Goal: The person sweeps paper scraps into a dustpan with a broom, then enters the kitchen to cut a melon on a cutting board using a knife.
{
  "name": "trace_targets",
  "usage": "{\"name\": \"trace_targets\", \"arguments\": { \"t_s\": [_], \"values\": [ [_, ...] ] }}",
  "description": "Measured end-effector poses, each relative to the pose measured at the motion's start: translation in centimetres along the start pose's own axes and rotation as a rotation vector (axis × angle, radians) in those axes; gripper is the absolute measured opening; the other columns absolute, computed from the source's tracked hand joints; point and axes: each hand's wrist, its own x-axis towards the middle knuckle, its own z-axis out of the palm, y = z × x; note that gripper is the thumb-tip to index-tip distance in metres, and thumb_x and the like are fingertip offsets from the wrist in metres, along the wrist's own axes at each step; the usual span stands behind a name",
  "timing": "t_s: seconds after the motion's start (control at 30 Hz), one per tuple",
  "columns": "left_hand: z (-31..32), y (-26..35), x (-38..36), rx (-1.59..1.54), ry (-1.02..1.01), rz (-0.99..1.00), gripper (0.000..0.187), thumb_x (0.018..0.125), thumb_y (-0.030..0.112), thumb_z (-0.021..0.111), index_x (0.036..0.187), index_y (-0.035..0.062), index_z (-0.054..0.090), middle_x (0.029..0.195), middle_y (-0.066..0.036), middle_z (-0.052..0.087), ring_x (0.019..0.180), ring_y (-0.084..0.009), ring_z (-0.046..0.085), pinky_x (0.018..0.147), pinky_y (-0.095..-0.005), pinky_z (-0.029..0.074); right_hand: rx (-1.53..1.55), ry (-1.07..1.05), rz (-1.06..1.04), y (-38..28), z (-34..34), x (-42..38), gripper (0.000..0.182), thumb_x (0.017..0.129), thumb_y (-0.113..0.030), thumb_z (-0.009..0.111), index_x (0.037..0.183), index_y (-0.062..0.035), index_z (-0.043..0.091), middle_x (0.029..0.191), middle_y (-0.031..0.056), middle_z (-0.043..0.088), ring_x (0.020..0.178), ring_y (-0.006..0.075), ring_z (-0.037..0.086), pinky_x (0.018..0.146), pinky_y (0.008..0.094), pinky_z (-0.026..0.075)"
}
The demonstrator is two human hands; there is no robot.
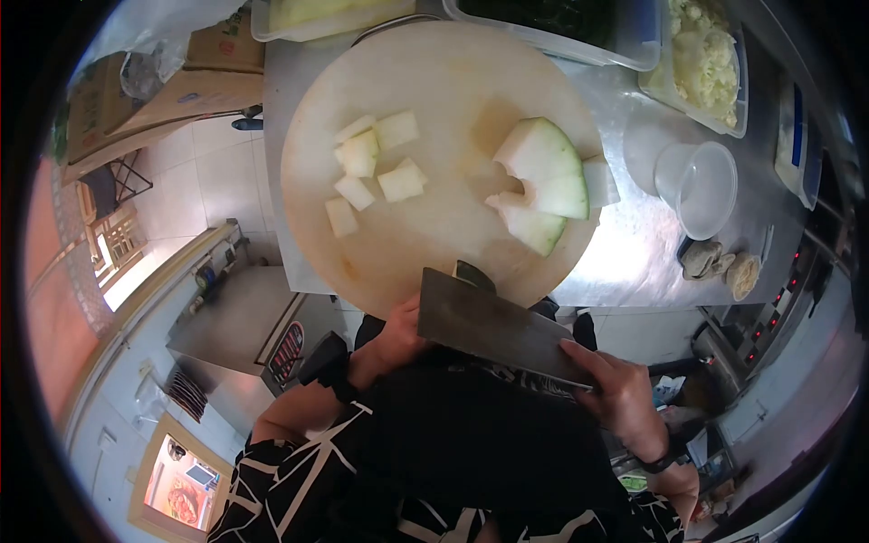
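Observation:
My right hand [620, 389] is closed on the handle end of a broad cleaver [498, 330], whose blade lies across the near edge of the round cutting board [453, 81]. Beside the blade's left end is my left hand [398, 335], its fingers partly hidden behind the metal. A dark green piece [474, 275] shows just past the blade. Several pale melon chunks [401, 181] sit on the board's left side. At the right lie a large white-fleshed wedge with green rind [548, 163] and a smaller wedge [534, 224] touching it.
Along the far edge stand plastic tubs, one with dark greens [561, 20] and one with pale chopped vegetable [704, 68]. A clear round container [697, 188] and a crumpled grey cloth [704, 261] rest on the metal table [625, 262]. Cardboard boxes [213, 81] are at the upper left.

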Motion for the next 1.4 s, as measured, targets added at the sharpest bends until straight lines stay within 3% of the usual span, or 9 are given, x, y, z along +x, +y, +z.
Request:
{"name": "trace_targets", "arguments": {
  "t_s": [0.07,0.13,0.33,0.73,0.83,0.9,1.27,1.33,1.4],
  "values": [
    [-0.1,0.0,0.3,0.026,0.003,0.017,0.034,0.058,0.002,0.060,0.092,0.0038,0.061,0.101,-0.010,0.056,0.096,-0.0266,0.053,0.080,-0.0352,0.046,-0.018,0.009,0.013,-0.1,0.8,1.2,0.063,0.058,-0.008,0.068,0.117,-0.0140,0.047,0.069,0.0079,0.054,0.060,0.0247,0.056,0.053,0.0327,0.046],
    [-0.4,1.2,2.0,0.408,0.066,0.234,0.036,0.059,0.000,0.058,0.094,0.0059,0.061,0.102,-0.006,0.056,0.088,-0.0207,0.055,0.075,-0.0302,0.047,-0.032,0.021,0.026,0.7,1.8,2.3,0.060,0.059,-0.006,0.067,0.116,-0.0135,0.048,0.069,0.0087,0.055,0.059,0.0252,0.056,0.053,0.0332,0.046],
    [-0.7,2.7,3.3,0.442,0.054,0.238,0.040,0.061,-0.002,0.057,0.099,0.0073,0.061,0.103,-0.001,0.056,0.076,-0.0140,0.053,0.067,-0.0232,0.046,0.228,0.191,0.034,2.9,5.1,2.1,0.050,0.064,-0.003,0.061,0.112,-0.0113,0.052,0.067,0.0141,0.058,0.055,0.0271,0.057,0.054,0.0326,0.047],
    [-1.3,1.9,2.5,0.452,-0.060,0.309,0.026,0.058,0.001,0.058,0.084,0.0029,0.058,0.100,-0.011,0.053,0.085,-0.0248,0.054,0.066,-0.0314,0.046,0.291,0.240,0.158,0.8,8.9,-5.2,0.069,0.052,0.000,0.070,0.116,-0.0134,0.049,0.076,0.0111,0.059,0.058,0.0255,0.056,0.052,0.0310,0.046],
    [-1.2,1.7,2.6,0.454,-0.055,0.325,0.025,0.058,0.001,0.058,0.083,0.0032,0.056,0.099,-0.012,0.053,0.086,-0.0252,0.054,0.066,-0.0322,0.046,0.287,0.216,0.202,0.0,8.2,-4.8,0.067,0.054,0.000,0.069,0.116,-0.0134,0.049,0.076,0.0112,0.058,0.059,0.0269,0.057,0.053,0.0320,0.046],
    [-1.2,1.4,2.6,0.440,-0.051,0.332,0.025,0.058,0.001,0.058,0.083,0.0037,0.055,0.098,-0.012,0.053,0.085,-0.0255,0.054,0.066,-0.0324,0.046,0.293,0.171,0.269,-0.7,7.4,-4.2,0.064,0.056,0.008,0.064,0.115,-0.0096,0.049,0.087,0.0143,0.060,0.077,0.0265,0.061,0.065,0.0302,0.048],
    [-1.2,1.3,3.3,0.443,-0.028,0.404,0.037,0.060,0.006,0.069,0.094,0.0071,0.054,0.090,-0.009,0.054,0.080,-0.0255,0.054,0.069,-0.0335,0.046,0.205,0.342,0.194,-0.6,9.7,-0.8,0.047,0.068,-0.008,0.062,0.113,-0.0123,0.050,0.077,0.0181,0.059,0.068,0.0323,0.058,0.057,0.0348,0.047],
    [-1.2,2.6,3.7,0.464,0.097,0.216,0.040,0.060,0.012,0.072,0.096,0.0079,0.054,0.094,-0.009,0.051,0.082,-0.0233,0.054,0.071,-0.0321,0.045,0.233,0.358,0.182,-0.6,10.1,-1.3,0.046,0.069,-0.008,0.061,0.113,-0.0119,0.050,0.076,0.0187,0.059,0.069,0.0329,0.057,0.056,0.0352,0.047],
    [-1.9,2.9,4.0,0.477,0.046,0.196,0.039,0.061,0.014,0.072,0.095,0.0074,0.054,0.095,-0.009,0.050,0.085,-0.0235,0.053,0.071,-0.0325,0.045,0.301,0.366,0.208,-0.5,10.5,-1.5,0.043,0.071,-0.010,0.060,0.113,-0.0139,0.050,0.074,0.0145,0.059,0.066,0.0316,0.058,0.057,0.0365,0.047]
  ]
}}
